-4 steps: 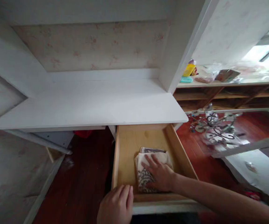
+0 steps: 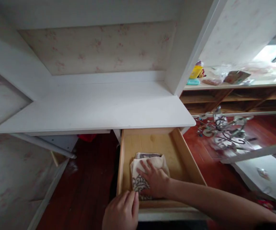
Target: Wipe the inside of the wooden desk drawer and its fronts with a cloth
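Visible well ahead and left of the hands, in shadow beneath the white tabletop (image 2: 99, 108): something red (image 2: 87, 137), too dark to name. Rests the left hand (image 2: 121, 212) on the front left corner of the pulled-out wooden drawer (image 2: 149, 140), with fingers side by side and bent over the rim; cannot tell whether gripping, with fingertips partly hidden and wrist cut off below. Contains, just right of the left hand, a folded cream cloth (image 2: 140, 180) with a dark scroll pattern, lying near the drawer's front. Lays the right hand (image 2: 156, 182) palm down on this cloth with fingers spread, hiding part of the pattern. Ahead and right of the hands, a low wooden shelf unit (image 2: 223, 95), too dark inside to read; on top, a yellow packet (image 2: 195, 72) and clear plastic (image 2: 220, 72), hard to make out. Nearer the right hand, on the reddish floor (image 2: 199, 153), a blurred chandelier-like fixture (image 2: 220, 123). Beyond the right forearm (image 2: 200, 196), a white furniture piece (image 2: 253, 169), cut off at the edge.
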Motion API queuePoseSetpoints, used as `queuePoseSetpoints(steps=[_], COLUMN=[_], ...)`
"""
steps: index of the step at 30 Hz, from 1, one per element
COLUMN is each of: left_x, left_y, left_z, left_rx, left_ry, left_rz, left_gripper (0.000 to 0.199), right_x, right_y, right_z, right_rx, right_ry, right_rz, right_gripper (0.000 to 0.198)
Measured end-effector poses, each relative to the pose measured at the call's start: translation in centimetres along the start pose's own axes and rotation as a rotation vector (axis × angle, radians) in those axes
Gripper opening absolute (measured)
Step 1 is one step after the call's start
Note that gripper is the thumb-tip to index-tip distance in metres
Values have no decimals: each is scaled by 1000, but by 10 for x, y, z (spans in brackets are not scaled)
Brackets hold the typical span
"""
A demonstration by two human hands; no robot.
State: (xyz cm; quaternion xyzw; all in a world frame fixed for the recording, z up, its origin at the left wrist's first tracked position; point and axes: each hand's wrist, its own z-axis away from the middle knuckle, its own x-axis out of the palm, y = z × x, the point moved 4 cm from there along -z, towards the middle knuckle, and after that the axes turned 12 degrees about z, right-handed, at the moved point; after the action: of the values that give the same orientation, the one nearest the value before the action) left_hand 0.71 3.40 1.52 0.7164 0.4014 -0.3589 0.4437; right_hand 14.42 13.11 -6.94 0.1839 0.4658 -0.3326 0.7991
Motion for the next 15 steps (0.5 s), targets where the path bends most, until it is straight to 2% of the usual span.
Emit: queuePoseSetpoints(steps=[3,7,11,15], left_x=[0,2,4,6], left_y=[-1,-3,-4,-4], left_z=[1,0,1,2], left_rx=[2,19,17,13], left_ry=[19,52,56,47], left_rz=[-14,-1,0,-12], left_gripper=[27,26,26,27], right_x=[-2,5,-1,-25], right_y=[-27,-42,-30,-4], right_z=[-23,-38,-44,-65], right_rx=[-60,-32,14,113], right_ry=[41,39,105,107], right_rz=[-6,-19,-82,-103], right_gripper=[90,88,83,78])
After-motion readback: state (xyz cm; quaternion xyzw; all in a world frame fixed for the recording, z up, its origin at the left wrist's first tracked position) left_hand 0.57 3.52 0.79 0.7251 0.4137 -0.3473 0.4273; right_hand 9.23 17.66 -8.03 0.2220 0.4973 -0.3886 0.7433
